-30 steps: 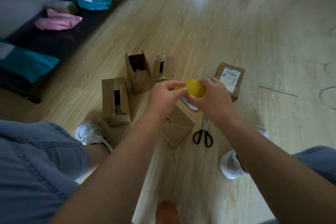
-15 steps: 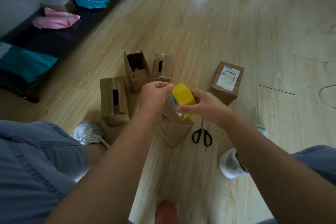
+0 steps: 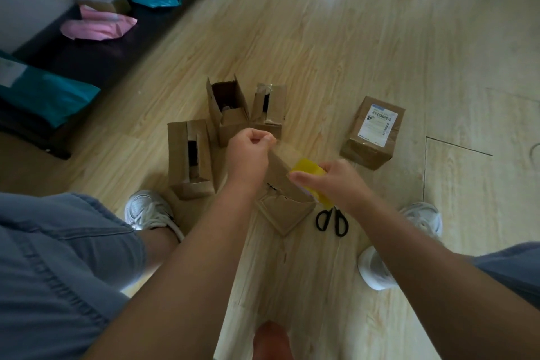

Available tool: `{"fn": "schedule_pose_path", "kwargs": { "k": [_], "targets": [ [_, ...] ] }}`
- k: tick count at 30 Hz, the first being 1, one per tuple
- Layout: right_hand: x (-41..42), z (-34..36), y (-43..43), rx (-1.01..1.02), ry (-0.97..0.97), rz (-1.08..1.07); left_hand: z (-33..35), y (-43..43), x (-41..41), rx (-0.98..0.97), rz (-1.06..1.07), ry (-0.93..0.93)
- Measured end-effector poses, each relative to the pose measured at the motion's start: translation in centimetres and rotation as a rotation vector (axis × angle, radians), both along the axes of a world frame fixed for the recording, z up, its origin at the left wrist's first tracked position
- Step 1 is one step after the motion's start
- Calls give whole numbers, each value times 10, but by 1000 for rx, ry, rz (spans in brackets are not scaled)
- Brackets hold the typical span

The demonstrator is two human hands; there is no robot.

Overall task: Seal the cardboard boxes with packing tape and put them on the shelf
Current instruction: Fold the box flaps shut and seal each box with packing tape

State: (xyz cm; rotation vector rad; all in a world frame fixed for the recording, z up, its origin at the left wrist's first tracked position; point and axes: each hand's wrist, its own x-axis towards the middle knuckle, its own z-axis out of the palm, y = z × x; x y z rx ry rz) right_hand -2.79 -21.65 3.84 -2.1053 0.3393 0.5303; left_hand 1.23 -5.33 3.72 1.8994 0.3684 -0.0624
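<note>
Cardboard boxes (image 3: 190, 155) at centre frame mostly gape unsealed, shelving yet to come; left hand (image 3: 251, 155) pinches the loose end of the tape roll (image 3: 309, 168), right hand (image 3: 339, 184) grips it.

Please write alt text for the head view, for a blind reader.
The left hand pinches the tape end pulled from a yellow tape roll in the right hand, above a cardboard box on the floor. Black scissors lie beside it.
</note>
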Motion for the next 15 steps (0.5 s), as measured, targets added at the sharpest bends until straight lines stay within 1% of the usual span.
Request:
{"fn": "schedule_pose_path", "kwargs": {
  "k": [2,4,6,9,11,15],
  "targets": [
    [-3,-10,-3,-15,26,-52,-1,-1,3,-1,-22,12],
    [-4,-13,-5,69,82,-64,-5,2,6,-50,19,42],
    [-5,-12,-4,136,132,-8,-13,9,11,-86,88,83],
    [-7,-14,2,204,135,37,-23,19,17,-58,138,133],
    [-5,-19,5,168,121,10,-27,21,19,-47,152,140],
    [-10,-36,6,-72,121,-50,-34,22,21,-41,161,160]
  ]
}}
